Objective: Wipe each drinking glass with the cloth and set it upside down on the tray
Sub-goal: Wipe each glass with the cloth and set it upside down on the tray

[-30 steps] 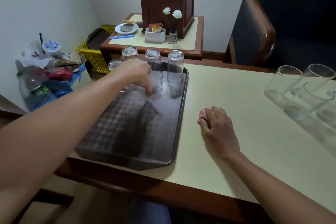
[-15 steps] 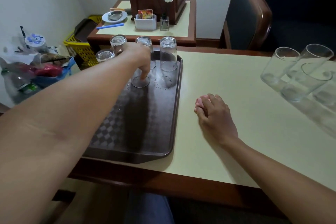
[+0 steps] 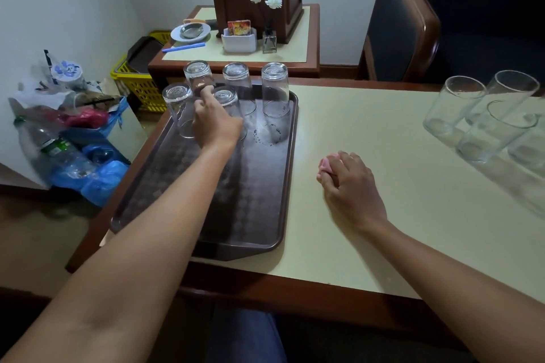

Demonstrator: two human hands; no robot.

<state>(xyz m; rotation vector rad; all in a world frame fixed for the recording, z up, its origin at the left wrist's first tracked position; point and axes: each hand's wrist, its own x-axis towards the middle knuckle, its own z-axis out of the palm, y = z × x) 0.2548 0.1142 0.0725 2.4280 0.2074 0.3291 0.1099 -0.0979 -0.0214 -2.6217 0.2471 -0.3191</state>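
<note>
A dark brown tray [image 3: 253, 203] lies on the left of the cream table. Several drinking glasses stand upside down at its far end: one at the back left [image 3: 197, 72], one at the back middle [image 3: 236, 74], a tall one on the right [image 3: 275, 88] and one at the front left [image 3: 176, 103]. My left hand [image 3: 216, 125] reaches among them and wraps round the lower part of another upturned glass [image 3: 225, 97], one finger stretched toward the back-left glass. My right hand [image 3: 351, 186] rests on the table and grips a bunched pink cloth [image 3: 324, 164].
Several upright glasses [image 3: 483, 118] stand at the table's right edge. Behind the tray is a low side table [image 3: 298, 38] with a dish, a card holder and a small flower vase. Left of the table are a yellow basket [image 3: 138, 84] and bags of bottles [image 3: 67, 150]. A dark armchair [image 3: 407, 26] is at the back right.
My left hand has brought the glass down onto the tray in the front row and now sits lower on it. The right hand has stayed where it was with the cloth.
</note>
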